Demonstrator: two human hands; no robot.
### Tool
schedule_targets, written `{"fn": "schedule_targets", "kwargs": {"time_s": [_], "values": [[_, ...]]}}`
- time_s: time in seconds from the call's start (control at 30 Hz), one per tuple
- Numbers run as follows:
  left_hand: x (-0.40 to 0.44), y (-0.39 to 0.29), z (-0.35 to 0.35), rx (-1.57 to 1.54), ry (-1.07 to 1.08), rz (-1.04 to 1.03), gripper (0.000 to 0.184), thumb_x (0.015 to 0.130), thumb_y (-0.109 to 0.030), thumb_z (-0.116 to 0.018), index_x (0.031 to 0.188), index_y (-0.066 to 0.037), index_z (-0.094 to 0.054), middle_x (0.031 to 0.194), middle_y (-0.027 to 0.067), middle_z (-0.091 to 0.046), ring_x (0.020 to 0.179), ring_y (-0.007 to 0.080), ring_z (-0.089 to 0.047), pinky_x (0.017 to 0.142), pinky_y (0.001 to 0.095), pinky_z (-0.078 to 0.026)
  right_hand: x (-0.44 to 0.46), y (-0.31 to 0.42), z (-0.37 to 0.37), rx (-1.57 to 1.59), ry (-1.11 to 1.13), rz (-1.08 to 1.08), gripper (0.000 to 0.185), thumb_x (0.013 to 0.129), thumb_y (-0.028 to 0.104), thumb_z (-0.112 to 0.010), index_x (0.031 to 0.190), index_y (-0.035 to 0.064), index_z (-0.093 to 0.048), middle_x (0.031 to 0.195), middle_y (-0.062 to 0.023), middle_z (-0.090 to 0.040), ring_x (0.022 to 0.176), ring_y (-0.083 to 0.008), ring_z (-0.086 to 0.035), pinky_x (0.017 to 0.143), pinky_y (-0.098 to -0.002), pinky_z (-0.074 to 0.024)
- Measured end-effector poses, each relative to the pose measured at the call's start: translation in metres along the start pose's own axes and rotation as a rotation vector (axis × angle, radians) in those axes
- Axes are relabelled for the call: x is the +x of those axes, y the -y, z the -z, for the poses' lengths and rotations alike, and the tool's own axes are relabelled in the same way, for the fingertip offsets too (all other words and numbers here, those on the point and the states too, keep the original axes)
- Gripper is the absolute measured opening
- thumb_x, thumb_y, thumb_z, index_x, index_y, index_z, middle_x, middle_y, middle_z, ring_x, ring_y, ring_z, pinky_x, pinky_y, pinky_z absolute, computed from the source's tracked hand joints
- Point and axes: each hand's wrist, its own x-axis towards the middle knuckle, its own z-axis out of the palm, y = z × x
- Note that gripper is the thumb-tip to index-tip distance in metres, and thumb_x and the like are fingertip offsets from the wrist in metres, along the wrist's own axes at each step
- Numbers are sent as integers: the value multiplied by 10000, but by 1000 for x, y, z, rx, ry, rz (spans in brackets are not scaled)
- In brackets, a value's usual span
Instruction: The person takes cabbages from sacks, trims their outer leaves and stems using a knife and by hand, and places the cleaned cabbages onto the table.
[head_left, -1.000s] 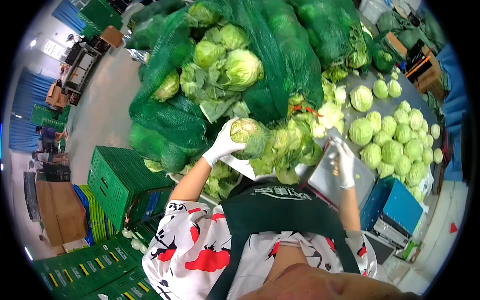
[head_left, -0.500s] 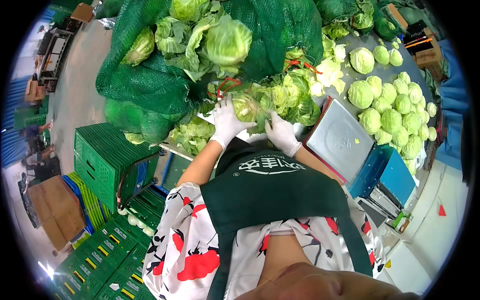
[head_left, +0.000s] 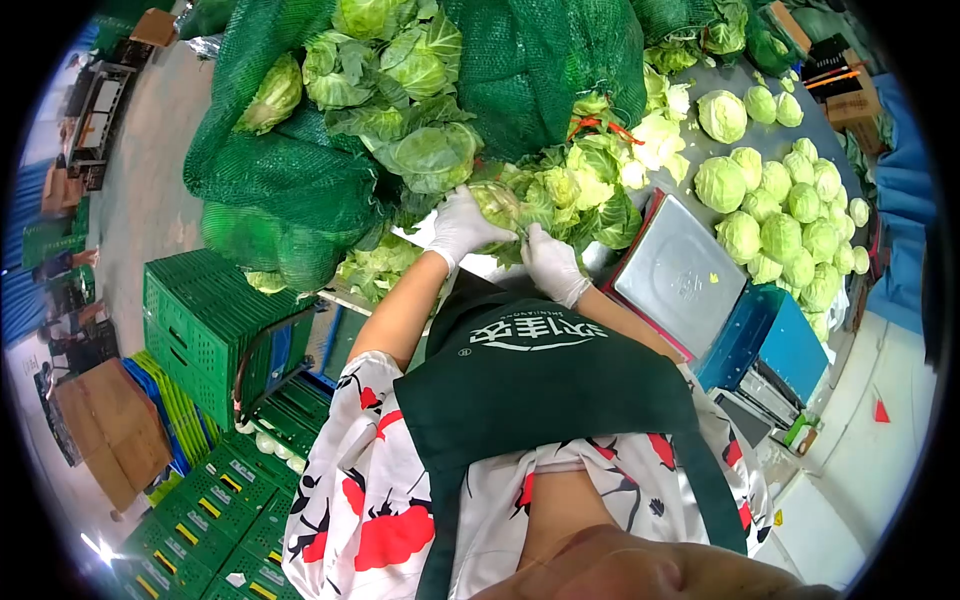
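Observation:
In the head view, a green cabbage (head_left: 496, 203) lies against my gloved hands at the near side of the heap. My left hand (head_left: 466, 228) is closed on its left and near side, the thumb reaching toward my right hand. My right hand (head_left: 553, 264) is curled at the cabbage's lower right edge; what its fingers pinch is hidden. Just beyond my left hand rests a larger leafy cabbage (head_left: 432, 155). Loose outer leaves (head_left: 590, 190) are piled to the right of the held cabbage. Both hands wear thin white gloves.
Green mesh sacks (head_left: 290, 170) with cabbages stand along the far side. To the right are a scale with a metal plate (head_left: 680, 270), a blue box (head_left: 770, 345) and a pile of trimmed cabbages (head_left: 790, 225). Green crates (head_left: 205, 330) are stacked at left.
The leafy cabbage that was blurred in motion higher up has come down beside my left hand. Both hands have shifted only slightly around the held cabbage.

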Motion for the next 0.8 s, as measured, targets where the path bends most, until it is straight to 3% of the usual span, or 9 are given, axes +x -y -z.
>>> {"fn": "schedule_targets", "kwargs": {"time_s": [0.27, 0.37, 0.47, 0.57, 0.67, 0.7, 0.73, 0.8], "values": [[4, -8, -7, -8, -39, -6, 1171, 484, -647, -865, 1235, 121, -400, 1202, 303, -571, 1121, 384, -605, 955, 396, -506, 21, 3, 3, -137, 45, -70, 120, 924, 92, -466, 985, -10, -481, 832, -225, -682, 742, -397, -693, 650, -495, -546], [8, -11, -10, 58, -52, 11, 1148, 483, -653, -862, 1215, 110, -416, 1190, 297, -578, 1117, 392, -603, 951, 407, -506, 30, 5, 8, -147, 160, -160, 153, 940, 100, -442, 1014, -23, -492, 875, -254, -693, 787, -404, -700, 691, -490, -550], [-5, -21, -12, 65, -126, 23, 1150, 495, -578, -893, 1275, 83, -365, 1233, 288, -545, 1157, 389, -572, 959, 413, -499, 53, -19, -9, -181, 216, -202, 195, 949, 99, -418, 1059, -40, -499, 919, -278, -694, 831, -412, -700, 732, -495, -546], [-14, 8, -19, 28, -166, -97, 1256, 524, -675, -840, 1373, 112, -352, 1199, 282, -608, 1093, 412, -619, 962, 418, -500, 51, -28, -10, -196, 181, -196, 228, 948, 83, -397, 1100, -49, -504, 914, -266, -699, 836, -422, -694, 735, -506, -539], [-28, 56, -31, -256, -53, -192, 1256, 558, -687, -819, 1440, 59, -328, 1237, 252, -627, 1119, 376, -630, 966, 414, -498, 40, -32, -12, -98, 111, -192, 257, 930, 120, -440, 1108, -58, -491, 868, -267, -693, 809, -433, -685, 732, -520, -533], [-40, 62, -28, -265, 18, -78, 1175, 580, -634, -843, 1434, 15, -363, 1249, 221, -641, 1137, 334, -638, 977, 403, -494, 35, -33, -12, -72, 107, -193, 267, 922, 133, -457, 1106, -57, -491, 853, -270, -689, 802, -435, -683, 734, -524, -531], [-56, 70, -35, -466, -119, -67, 973, 619, -501, -873, 1353, 3, -479, 1073, 208, -697, 1080, 374, -642, 1007, 403, -465, 31, -33, -12, -46, 105, -196, 278, 915, 146, -474, 1104, -56, -490, 838, -273, -685, 794, -437, -680, 735, -529, -529], [-67, 88, -43, -560, -90, -33, 987, 615, -427, -897, 1371, 18, -443, 1161, 230, -663, 1132, 366, -623, 1024, 398, -455, 23, -31, -13, -16, 106, -191, 284, 908, 158, -490, 1096, -54, -489, 824, -275, -682, 784, -439, -678, 734, -534, -528]]}}
